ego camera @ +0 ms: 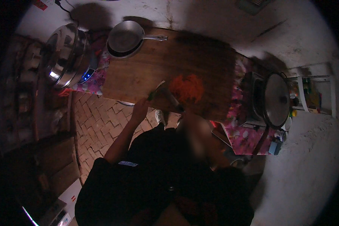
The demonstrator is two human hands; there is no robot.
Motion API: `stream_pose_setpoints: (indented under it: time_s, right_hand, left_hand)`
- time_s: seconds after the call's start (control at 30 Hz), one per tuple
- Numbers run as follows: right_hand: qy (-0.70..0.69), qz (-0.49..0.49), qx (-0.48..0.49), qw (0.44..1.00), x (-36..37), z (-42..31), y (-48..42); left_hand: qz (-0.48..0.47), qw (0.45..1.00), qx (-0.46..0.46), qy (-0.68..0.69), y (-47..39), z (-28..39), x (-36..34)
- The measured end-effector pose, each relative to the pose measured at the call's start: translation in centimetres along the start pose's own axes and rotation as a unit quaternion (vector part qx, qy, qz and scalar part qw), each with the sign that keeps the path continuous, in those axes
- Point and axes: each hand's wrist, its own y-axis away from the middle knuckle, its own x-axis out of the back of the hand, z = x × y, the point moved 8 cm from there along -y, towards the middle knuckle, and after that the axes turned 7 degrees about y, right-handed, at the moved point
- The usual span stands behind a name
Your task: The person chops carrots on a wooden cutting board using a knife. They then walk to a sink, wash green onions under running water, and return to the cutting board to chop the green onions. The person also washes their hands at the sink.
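Observation:
Before me lies a large wooden cutting board [138, 70]. My left hand [141, 108], at its front edge, grips a green onion [152, 95] whose pale end points away from me over the board. My right hand [188, 117] is closed around the handle of a kitchen knife [172, 98]. Its blade slants over the board between the onion and a loose pile of shredded carrot [188, 88]. Dim light and blur hide the fingers' details, and I cannot tell whether the blade touches the board.
A frying pan [126, 35] sits at the board's far left corner. Left of it stands a metal steamer pot [63, 53] on a lit base. At right, a lidded pan [277, 100] rests on a stove [254, 113] over a pink floral tablecloth [243, 138]. The floor [94, 127] is brick.

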Motion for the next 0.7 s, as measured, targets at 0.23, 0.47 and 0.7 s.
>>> stream_pose_setpoints:
  time_s: [0.23,0.47,0.7]
  right_hand:
    - [-0.024,0.072,-0.008,0.997,2.6,2.3,-2.2]
    - [-0.087,0.076,-0.042,0.992,3.4,4.0,-3.0]
    - [-0.026,0.105,-0.018,0.994,4.9,6.1,-6.6]
  left_hand:
    - [-0.032,0.999,0.01,-0.017,0.1,-1.3,-1.4]
    - [-0.02,1.0,0.01,-0.015,0.0,-1.0,-1.6]
    - [-0.023,0.999,-0.026,-0.029,-0.5,-1.1,-2.0]
